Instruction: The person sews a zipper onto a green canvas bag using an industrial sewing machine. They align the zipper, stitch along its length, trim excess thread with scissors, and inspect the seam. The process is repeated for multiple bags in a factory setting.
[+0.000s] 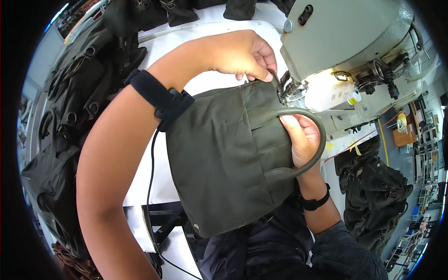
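A dark olive bag (214, 158) lies in front of me, its top edge under the needle area of a grey-green sewing machine (345, 42). At the far edge, my left hand (254, 56) pinches the end of a dark zipper (274, 76) close to the presser foot (289, 91). My right hand (305, 140) reaches through the loop of the bag's handle (322, 135) and grips the bag's edge, thumb on top and fingers hidden behind. The bag's lower part hangs toward my lap.
More dark bags (70, 112) with metal rings are heaped on the left, and others (373, 200) hang at the right. Several stand along the back of the white worktable (205, 42). A black cable (151, 186) runs down from my left wrist strap (158, 100).
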The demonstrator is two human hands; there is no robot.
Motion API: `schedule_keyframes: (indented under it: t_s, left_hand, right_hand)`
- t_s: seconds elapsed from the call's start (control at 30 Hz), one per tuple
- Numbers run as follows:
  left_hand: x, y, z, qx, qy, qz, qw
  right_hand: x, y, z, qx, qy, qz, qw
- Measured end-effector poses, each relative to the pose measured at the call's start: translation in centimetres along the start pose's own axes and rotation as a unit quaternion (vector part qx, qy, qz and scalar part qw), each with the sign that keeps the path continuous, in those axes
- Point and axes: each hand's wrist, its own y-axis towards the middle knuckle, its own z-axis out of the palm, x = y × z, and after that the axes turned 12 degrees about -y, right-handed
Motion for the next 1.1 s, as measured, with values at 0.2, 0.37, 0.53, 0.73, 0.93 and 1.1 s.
schedule_keyframes:
  t_s: [0.2,0.37,0.53,0.73,0.93,1.1]
  left_hand:
    - [1.3,-2.2,2.2,-0.112,0.167,0.167,0.965]
    - [0.8,-5.9,5.9,-0.181,0.299,0.227,0.909]
    - [2.1,-7.2,6.5,-0.161,0.332,0.226,0.902]
    - [1.1,-0.3,0.0,-0.004,0.054,0.044,0.998]
    - [0.0,3.4,-1.2,0.115,-0.013,-0.112,0.987]
    - [2.3,2.6,-2.2,0.095,-0.124,-0.063,0.986]
  right_hand:
    - [-0.7,0.3,-0.5,0.022,0.005,0.012,1.0]
    - [0.2,0.2,-0.7,0.018,-0.054,0.004,0.998]
    - [-0.2,0.1,-0.7,0.037,-0.06,-0.005,0.998]
    - [-1.6,0.1,-1.0,0.007,-0.049,-0.01,0.999]
    - [-2.6,-0.3,-1.6,-0.016,-0.128,-0.05,0.99]
    - [-2.9,-0.5,-1.4,-0.021,-0.121,-0.063,0.99]
